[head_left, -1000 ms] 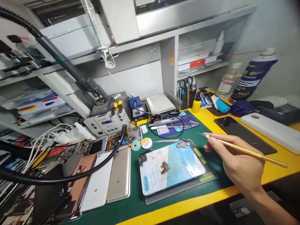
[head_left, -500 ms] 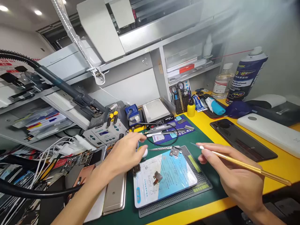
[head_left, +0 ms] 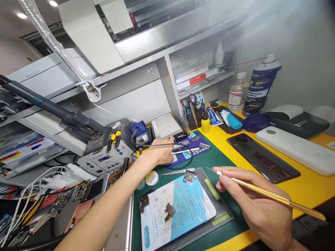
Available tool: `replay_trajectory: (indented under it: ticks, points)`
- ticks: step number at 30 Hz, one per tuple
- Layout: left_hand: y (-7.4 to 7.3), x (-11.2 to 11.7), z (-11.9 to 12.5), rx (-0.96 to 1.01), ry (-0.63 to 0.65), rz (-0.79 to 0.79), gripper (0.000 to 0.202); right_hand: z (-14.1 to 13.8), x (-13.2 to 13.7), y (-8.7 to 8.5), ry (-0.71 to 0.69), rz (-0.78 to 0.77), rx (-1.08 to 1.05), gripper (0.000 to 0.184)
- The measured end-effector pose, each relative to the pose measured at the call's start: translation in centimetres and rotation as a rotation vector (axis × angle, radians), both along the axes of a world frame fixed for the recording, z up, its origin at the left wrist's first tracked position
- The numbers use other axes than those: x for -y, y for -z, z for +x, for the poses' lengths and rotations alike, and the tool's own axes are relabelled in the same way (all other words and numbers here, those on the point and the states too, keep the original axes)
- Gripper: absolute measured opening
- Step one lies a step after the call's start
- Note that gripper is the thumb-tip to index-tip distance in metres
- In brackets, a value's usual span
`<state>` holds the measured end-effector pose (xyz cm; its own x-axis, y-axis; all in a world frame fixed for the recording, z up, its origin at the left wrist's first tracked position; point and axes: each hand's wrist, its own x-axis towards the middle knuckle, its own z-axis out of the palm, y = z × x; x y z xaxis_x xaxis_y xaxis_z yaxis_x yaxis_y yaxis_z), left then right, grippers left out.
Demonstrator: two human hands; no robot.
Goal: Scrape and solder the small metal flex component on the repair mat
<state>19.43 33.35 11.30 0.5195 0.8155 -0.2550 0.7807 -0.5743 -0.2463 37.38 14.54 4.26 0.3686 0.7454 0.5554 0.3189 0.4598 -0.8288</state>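
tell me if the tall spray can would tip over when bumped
The tall spray can looks likely to tip if bumped high up, since it stands upright and narrow on the yellow bench. Once down, its round body would probably roll. How heavy it is can't be told, since its fill level doesn't show.

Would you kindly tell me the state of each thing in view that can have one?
Right hand: gripping the pick between thumb and fingers.
Gold-handled slender metal pick: held, tip pointing away from the person.
Left hand: extended over the purple mat, fingers curled.
Black glossy smartphone: lying flat, camera side up.
Blue white-capped aerosol can: upright.
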Motion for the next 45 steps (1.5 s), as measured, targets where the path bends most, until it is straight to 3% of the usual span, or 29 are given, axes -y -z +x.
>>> replay_trajectory:
  ticks: [7, 14, 21, 27, 31, 35, 42, 45]
  points:
    - [0.1, 0.6, 0.7, -0.055, -0.039, -0.012, 0.039, -0.3, 0.1, -0.2, 0.034, -0.016, -0.032, 0.013]
    - [-0.6, -0.7, 0.0, -0.074, -0.043, -0.147, 0.033, -1.0, 0.2, -0.4, 0.05, -0.05, -0.129, 0.009]
    - [-2.8, -1.5, -0.9, -0.004, -0.021, -0.155, 0.03, -0.5, 0.0, 0.1, 0.045, 0.002, -0.07, 0.011]
    - [-5.2, -2.2, -1.8, 0.083, -0.019, -0.126, 0.033, -0.9, 0.2, -0.4, 0.051, -0.057, -0.147, 0.01]
    - [-6.0, -2.2, -1.7, 0.101, -0.013, -0.118, 0.03, -1.1, 0.2, -0.7, 0.063, -0.072, -0.156, 0.009]
    - [-5.6, -2.3, -1.7, 0.102, -0.023, -0.118, 0.03, -1.0, 0.2, -0.7, 0.055, -0.062, -0.156, 0.009]
    - [-3.3, -2.7, -1.8, 0.102, -0.03, -0.181, 0.03, -1.1, 0.2, -0.7, 0.051, -0.05, -0.165, 0.008]
    - [-2.9, -3.1, -2.0, 0.102, -0.051, -0.211, 0.029, -1.1, 0.2, -0.7, 0.058, -0.051, -0.163, 0.008]
